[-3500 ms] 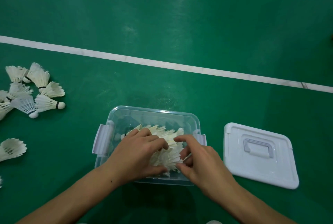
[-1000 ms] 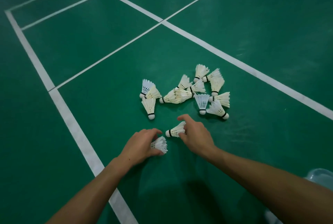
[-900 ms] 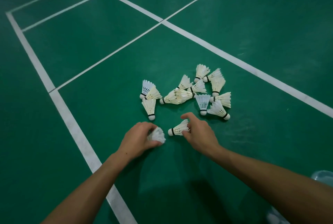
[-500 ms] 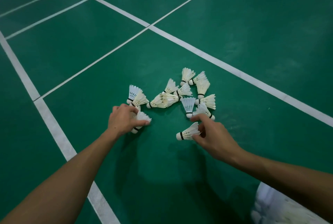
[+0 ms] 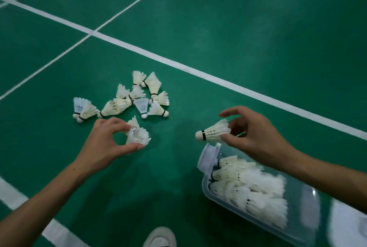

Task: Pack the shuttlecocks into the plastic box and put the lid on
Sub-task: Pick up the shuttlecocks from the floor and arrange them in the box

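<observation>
White shoe [image 5: 159, 236] at bottom edge. Plastic box [image 5: 258, 197], lidless, part-filled with shuttlecocks. Left hand [image 5: 107, 143] pinches feather bunch [image 5: 138, 134]; right hand [image 5: 256, 133] pinches single shuttlecock [image 5: 213, 132] beside box corner. Loose shuttlecock pile [image 5: 131, 100] beyond on green court floor [image 5: 258, 38].

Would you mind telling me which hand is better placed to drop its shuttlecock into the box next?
Right hand: its shuttlecock hangs just beside the plastic box, while the left hand holds shuttlecocks farther away.
</observation>
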A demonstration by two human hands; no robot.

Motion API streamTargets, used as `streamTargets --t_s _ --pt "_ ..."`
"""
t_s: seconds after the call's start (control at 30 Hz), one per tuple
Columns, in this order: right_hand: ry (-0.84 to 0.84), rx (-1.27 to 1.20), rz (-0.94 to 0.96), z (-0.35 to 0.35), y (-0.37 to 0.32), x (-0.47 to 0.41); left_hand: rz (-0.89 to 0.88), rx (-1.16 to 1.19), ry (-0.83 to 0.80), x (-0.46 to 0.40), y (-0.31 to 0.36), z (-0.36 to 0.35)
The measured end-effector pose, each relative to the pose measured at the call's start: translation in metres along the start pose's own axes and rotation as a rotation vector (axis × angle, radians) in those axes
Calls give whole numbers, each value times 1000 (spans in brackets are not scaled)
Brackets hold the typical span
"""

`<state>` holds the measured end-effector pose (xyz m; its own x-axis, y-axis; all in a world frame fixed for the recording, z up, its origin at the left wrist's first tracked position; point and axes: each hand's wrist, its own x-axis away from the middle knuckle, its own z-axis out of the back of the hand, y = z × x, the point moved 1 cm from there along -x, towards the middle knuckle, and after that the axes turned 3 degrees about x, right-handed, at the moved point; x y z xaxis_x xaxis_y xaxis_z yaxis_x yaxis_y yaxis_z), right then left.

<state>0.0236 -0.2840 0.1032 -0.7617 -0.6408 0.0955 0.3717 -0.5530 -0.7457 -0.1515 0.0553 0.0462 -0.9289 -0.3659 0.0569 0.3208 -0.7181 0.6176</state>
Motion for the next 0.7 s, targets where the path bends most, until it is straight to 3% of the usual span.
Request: streamTargets --t_s 0.17,0.27,0.4,0.7 --pt "171 -15 -159 68 44 73 -246 100 -102 4 104 -32" --pt "260 -82 -248 74 66 107 -328 113 -120 10 137 -44" --pt "240 -112 -289 45 78 116 -345 127 -104 13 151 -56" --pt "232 88 -237 -32 106 65 -365 135 -119 16 152 -91"
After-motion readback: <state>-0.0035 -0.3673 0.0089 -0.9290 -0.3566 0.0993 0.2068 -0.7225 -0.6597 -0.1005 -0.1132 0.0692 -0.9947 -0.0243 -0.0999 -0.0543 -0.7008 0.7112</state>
